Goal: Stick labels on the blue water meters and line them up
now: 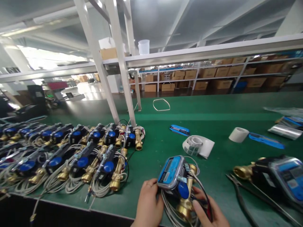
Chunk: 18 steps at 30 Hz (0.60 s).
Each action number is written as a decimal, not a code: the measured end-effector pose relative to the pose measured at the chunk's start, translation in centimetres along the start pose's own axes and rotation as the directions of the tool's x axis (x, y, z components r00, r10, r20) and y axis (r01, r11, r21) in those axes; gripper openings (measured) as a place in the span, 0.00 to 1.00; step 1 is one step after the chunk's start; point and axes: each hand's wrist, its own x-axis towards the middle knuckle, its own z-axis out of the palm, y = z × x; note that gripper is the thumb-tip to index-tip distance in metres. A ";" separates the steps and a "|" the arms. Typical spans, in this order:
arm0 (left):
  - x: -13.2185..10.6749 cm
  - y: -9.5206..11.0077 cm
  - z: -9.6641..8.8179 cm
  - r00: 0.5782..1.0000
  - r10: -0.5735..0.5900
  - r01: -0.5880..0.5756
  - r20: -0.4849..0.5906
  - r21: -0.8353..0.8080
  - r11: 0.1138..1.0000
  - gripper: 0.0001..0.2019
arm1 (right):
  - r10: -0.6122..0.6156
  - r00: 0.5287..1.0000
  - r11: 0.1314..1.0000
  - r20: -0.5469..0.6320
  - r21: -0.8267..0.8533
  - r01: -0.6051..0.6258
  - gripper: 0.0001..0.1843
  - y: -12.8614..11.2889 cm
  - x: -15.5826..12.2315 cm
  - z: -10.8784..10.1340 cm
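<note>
Low in the middle of the head view, a water meter (170, 172) with a blue display face, a clear cover and a brass pipe body rests at the green bench's near side. My left hand (150, 201) is closed against its left edge, thumb and fingers at the display housing. From the other side my right hand (209, 208) grips the brass body near its threaded end, with dark wires running over the fingers. A coil of grey cable hangs beneath the meter. Part of each hand's grip is hidden behind it.
Rows of similar meters (82, 161) with coiled cables fill the left. At right lie pliers (239, 192) and another meter (287, 176). Beyond my hands are a label roll (194, 145), a white roll (238, 135) and blue face plates (179, 130). A shelf post (123, 72) rises behind.
</note>
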 end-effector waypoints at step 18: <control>4.8 1.0 -2.2 0.859 -0.484 0.350 0.166 -0.881 0.319 0.14 | 0.315 0.896 0.537 0.312 0.720 -0.440 0.28 -11.0 9.0 3.8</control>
